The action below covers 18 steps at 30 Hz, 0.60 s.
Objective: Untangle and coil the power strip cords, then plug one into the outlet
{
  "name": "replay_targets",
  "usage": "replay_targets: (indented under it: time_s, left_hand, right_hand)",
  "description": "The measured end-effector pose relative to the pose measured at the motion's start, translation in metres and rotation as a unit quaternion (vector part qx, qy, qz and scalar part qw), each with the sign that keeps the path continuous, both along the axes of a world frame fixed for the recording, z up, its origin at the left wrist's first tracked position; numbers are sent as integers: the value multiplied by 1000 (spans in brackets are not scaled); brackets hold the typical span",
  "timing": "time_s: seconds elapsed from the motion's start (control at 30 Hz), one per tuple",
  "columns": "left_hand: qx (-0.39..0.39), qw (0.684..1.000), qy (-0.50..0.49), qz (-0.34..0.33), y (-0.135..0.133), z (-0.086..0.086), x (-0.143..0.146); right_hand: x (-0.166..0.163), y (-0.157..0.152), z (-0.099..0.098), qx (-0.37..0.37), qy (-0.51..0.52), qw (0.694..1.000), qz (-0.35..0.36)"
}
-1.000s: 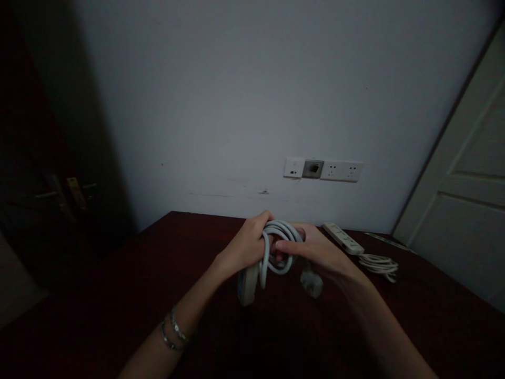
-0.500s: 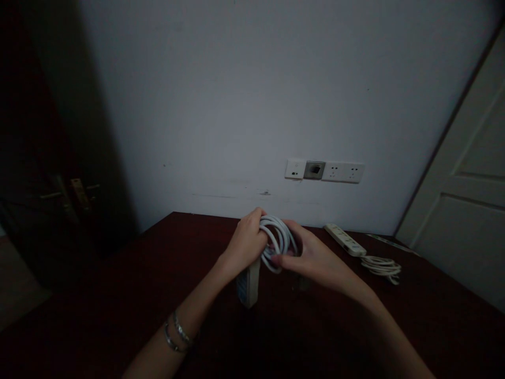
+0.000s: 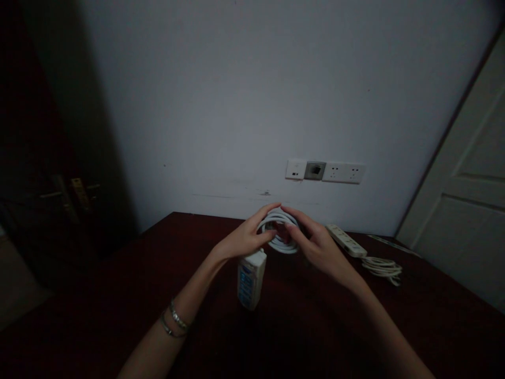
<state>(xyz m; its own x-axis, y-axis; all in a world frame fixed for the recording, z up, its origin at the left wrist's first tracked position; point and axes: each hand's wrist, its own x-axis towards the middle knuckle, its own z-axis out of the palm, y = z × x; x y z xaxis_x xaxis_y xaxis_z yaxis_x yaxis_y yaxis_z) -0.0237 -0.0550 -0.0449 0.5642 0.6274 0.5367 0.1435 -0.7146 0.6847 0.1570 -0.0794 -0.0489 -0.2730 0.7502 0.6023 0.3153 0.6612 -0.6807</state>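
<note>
A white cable (image 3: 284,247), wound into a round coil of several loops, is held up in front of me between both hands. My left hand (image 3: 252,231) grips the coil's left side, thumb in front and fingers behind. My right hand (image 3: 311,237) grips the right side, its thumb reaching into the ring. Below my left hand hangs a white power strip (image 3: 251,281) with blue on one face, upright on its end. Its top is close under the left palm. Whether its lower end touches the table I cannot tell.
A second white power strip (image 3: 346,241) lies at the back right of the dark red table (image 3: 205,231), its coiled cord (image 3: 382,267) beside it. Behind, the wall carries a row of sockets (image 3: 342,172). A flat strip (image 3: 394,245) lies near the right back edge.
The coil has turned to show a rounder, more open ring. My left hand has shifted from its top to its left side, and the hanging power strip has turned, showing more blue.
</note>
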Motion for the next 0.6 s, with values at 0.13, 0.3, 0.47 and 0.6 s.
replay_targets:
  time_s: [0.13,0.3,0.47,0.6]
  left_hand:
    - [94,994,21,60,-1,-2,5]
    - [206,951,110,202,-8,-4,11]
    - [190,948,105,231,-13,-2,13]
    - [-11,992,0,126,-12,2,14]
  right_hand:
    - [2,7,-4,-1,18,1000,-13]
    - [3,10,-4,3,12,1000,-24]
    - [-1,-3,1,5,-5,1000,1]
    - [-5,-16,5,-9,18,999,30]
